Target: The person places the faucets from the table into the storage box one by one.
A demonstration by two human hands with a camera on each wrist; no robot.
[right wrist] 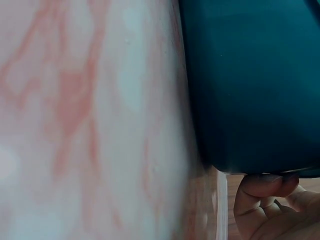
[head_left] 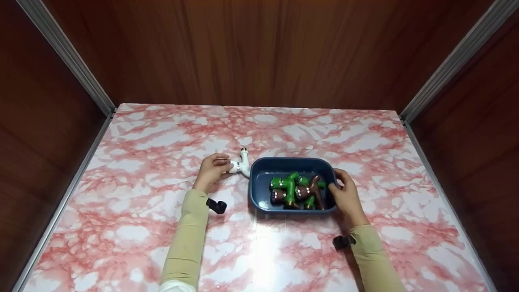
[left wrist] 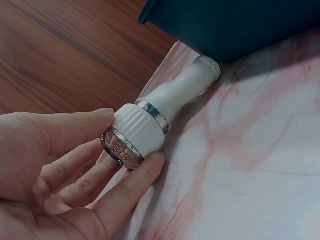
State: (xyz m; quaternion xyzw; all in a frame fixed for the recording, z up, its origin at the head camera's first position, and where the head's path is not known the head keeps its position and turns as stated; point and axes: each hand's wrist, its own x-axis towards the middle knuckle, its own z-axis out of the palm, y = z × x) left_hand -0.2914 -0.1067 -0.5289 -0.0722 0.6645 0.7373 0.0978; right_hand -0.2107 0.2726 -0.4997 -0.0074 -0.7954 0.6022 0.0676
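A white tap (head_left: 244,165) lies on the marbled table, its spout end close against the left side of a dark blue plastic bin (head_left: 267,166). The thumb and fingers of my left hand (head_left: 211,170) pinch the tap's ribbed knob, and the left wrist view shows a metallic cap at its end (left wrist: 122,148). My right hand (head_left: 344,192) grips the bin's right rim, thumb on the inside. Inside the bin lie several taps, among them a green tap (head_left: 290,187) and a brown tap (head_left: 317,190), heaped toward the right.
The pink-and-white marbled table (head_left: 146,227) is bounded by a brown wood-grain panel (head_left: 259,52) at the back and similar panels on both sides. Grey metal rails (head_left: 69,48) run along the corners. A small black device (head_left: 217,206) sits at each wrist.
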